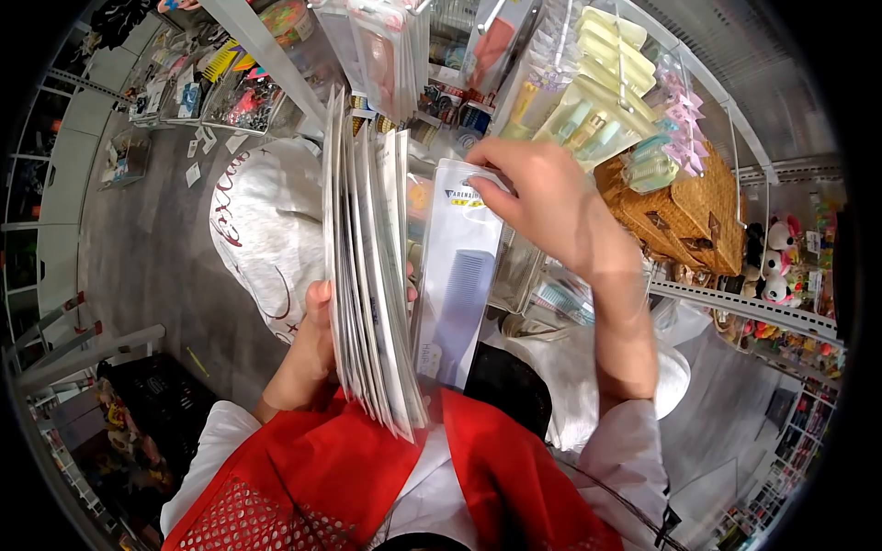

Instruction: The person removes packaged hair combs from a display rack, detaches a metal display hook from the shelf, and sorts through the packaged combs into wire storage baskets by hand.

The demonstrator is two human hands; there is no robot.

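A thick stack of flat clear packets [367,275] stands on edge in my left hand [320,308], its fingers wrapped round the lower part. Just right of the stack, my right hand [533,188] pinches the top edge of one packaged comb [457,294]. This comb is blue-violet and sits in a clear sleeve with a white card. The sleeve hangs nearly upright, its lower end close to my red vest. Part of my left palm is hidden behind the stack.
Hooks above hold packaged goods [381,55] and pale yellow packs [597,110]. A woven basket [684,216] stands on the right, over a perforated shelf edge [749,308]. A black basket [165,413] is on the floor at left. Small packets lie on the back-left floor.
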